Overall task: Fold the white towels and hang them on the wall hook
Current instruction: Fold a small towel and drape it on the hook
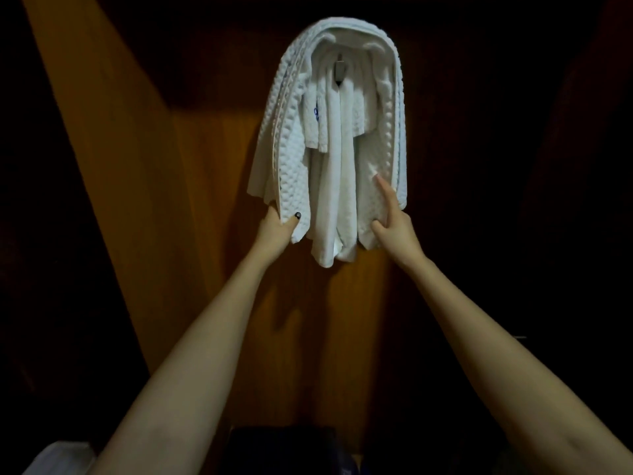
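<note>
Two white towels (335, 149) hang below hook (339, 68); left hand (277, 231) and right hand (397, 228) grip hems, so uneven tugging may unhook them.

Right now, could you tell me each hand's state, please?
Left hand: grips the towel at its lower left.
Right hand: pinches the towel's lower right edge.

Hung over the wall hook (339, 68), high on the wall panel (212, 166), in layers one outside another: the towels (329, 138), falling in front of the panel. At the bundle's lower left edge, gripping it with thumb in front, the left hand (279, 229); at the lower right, the right hand (395, 224), forefinger up the front, thumb at the bottom edge
</note>
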A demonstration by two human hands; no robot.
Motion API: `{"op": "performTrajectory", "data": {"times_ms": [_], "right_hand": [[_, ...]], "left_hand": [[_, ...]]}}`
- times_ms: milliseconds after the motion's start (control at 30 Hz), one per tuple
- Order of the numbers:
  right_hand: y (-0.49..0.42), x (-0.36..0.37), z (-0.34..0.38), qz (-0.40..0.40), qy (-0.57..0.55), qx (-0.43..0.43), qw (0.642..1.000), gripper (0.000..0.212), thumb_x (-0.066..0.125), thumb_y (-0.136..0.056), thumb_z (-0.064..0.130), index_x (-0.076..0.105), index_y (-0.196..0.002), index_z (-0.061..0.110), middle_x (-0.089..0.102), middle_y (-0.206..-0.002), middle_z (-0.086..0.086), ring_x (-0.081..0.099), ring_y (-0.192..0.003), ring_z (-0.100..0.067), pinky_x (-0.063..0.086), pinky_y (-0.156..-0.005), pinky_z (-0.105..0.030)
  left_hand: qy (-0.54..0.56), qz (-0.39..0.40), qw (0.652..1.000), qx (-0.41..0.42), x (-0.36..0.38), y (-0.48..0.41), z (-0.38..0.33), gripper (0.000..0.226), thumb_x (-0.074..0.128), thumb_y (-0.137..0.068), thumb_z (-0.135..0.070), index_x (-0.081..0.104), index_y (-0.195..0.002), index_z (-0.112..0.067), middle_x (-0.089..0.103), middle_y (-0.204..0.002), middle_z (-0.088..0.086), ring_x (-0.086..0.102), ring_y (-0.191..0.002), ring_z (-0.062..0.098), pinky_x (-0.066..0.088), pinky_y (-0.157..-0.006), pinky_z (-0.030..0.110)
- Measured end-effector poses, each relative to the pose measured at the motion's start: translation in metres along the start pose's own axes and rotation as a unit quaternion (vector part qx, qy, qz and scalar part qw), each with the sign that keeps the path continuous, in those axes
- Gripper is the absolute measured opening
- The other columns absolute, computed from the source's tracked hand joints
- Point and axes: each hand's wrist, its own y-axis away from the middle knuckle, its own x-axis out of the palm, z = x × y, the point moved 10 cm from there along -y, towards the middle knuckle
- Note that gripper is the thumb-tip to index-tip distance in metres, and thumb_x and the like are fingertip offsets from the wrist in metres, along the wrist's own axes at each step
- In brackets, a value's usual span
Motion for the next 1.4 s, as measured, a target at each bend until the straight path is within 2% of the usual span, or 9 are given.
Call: {"op": "performTrajectory", "data": {"times_ms": [167,300,367,500,833,967,1100,1233,1400], "right_hand": [[0.033,0.015,0.008,0.019,0.051,0.074,0.996,0.077,0.057,-0.088,0.006,0.024,-0.152,0.031,0.049,-0.142,-0.008,0.061,-0.079,0.001,0.048,-0.063,-0.009],[0.105,0.013,0.003,-0.005,0.063,0.154,0.986,0.062,0.058,-0.092,0.012,0.036,-0.149,0.019,0.044,-0.148,-0.009,0.050,-0.129,-0.025,0.044,-0.106,-0.042],[0.159,0.011,-0.005,-0.029,0.054,0.212,0.975,0.055,0.057,-0.095,0.015,0.039,-0.147,0.016,0.044,-0.148,-0.009,0.055,-0.117,-0.017,0.048,-0.101,-0.040],[0.299,-0.009,-0.026,-0.092,0.009,0.349,0.932,0.049,0.054,-0.097,0.017,0.042,-0.145,0.019,0.059,-0.117,0.000,0.055,-0.051,0.004,0.042,-0.043,-0.011],[0.607,-0.106,-0.036,-0.248,0.060,0.533,0.807,0.051,0.059,-0.093,0.015,0.046,-0.142,0.015,0.050,-0.143,-0.007,0.051,-0.125,-0.020,0.041,-0.107,-0.033],[0.705,-0.164,-0.041,-0.319,0.075,0.577,0.748,0.050,0.060,-0.093,0.014,0.047,-0.141,0.011,0.054,-0.139,-0.010,0.049,-0.127,-0.020,0.031,-0.090,-0.007],[0.785,-0.227,-0.058,-0.374,0.077,0.611,0.694,0.050,0.058,-0.093,0.014,0.047,-0.142,0.009,0.047,-0.146,-0.009,0.047,-0.130,-0.025,0.041,-0.104,-0.027],[0.849,-0.291,-0.097,-0.395,0.080,0.641,0.653,0.048,0.058,-0.092,0.012,0.049,-0.140,0.009,0.050,-0.143,-0.011,0.049,-0.127,-0.025,0.031,-0.082,-0.003],[0.904,-0.392,-0.164,-0.360,0.083,0.675,0.638,0.050,0.061,-0.090,0.012,0.049,-0.139,0.010,0.051,-0.142,-0.011,0.046,-0.131,-0.026,0.032,-0.093,-0.019]], "left_hand": [[-0.015,0.057,0.998,-0.029,0.020,0.042,0.014,0.050,0.059,-0.093,-0.025,0.038,-0.138,-0.013,0.051,-0.138,0.006,0.051,-0.124,0.022,0.042,-0.088,0.029],[-0.075,0.087,0.993,-0.028,0.033,0.098,0.019,0.053,0.055,-0.096,-0.026,0.036,-0.144,-0.015,0.046,-0.144,0.010,0.046,-0.129,0.027,0.041,-0.099,0.034],[-0.091,0.104,0.990,-0.012,0.047,0.138,0.021,0.046,0.053,-0.097,-0.026,0.042,-0.140,-0.018,0.051,-0.138,0.008,0.052,-0.120,0.025,0.042,-0.089,0.028],[-0.055,0.180,0.981,-0.033,0.095,0.245,0.036,0.041,0.049,-0.098,-0.025,0.043,-0.139,-0.024,0.050,-0.139,0.008,0.048,-0.124,0.030,0.044,-0.100,0.045],[-0.036,0.383,0.923,-0.016,0.249,0.505,0.014,0.040,0.049,-0.097,-0.020,0.046,-0.137,-0.021,0.049,-0.139,0.004,0.043,-0.129,0.020,0.033,-0.102,0.026],[-0.023,0.496,0.868,0.011,0.318,0.593,-0.011,0.047,0.050,-0.096,-0.017,0.039,-0.142,-0.019,0.048,-0.141,0.008,0.044,-0.128,0.021,0.035,-0.103,0.028],[-0.032,0.582,0.811,0.045,0.395,0.665,-0.037,0.042,0.050,-0.095,-0.014,0.047,-0.137,-0.014,0.052,-0.136,0.007,0.047,-0.126,0.022,0.037,-0.103,0.027],[-0.032,0.624,0.777,0.071,0.485,0.723,-0.063,0.038,0.052,-0.094,-0.012,0.051,-0.132,-0.012,0.052,-0.135,0.008,0.047,-0.126,0.022,0.037,-0.105,0.030],[-0.046,0.640,0.764,0.067,0.615,0.780,-0.092,0.038,0.052,-0.094,-0.012,0.051,-0.132,-0.013,0.052,-0.136,0.007,0.047,-0.126,0.022,0.034,-0.102,0.028]]}}
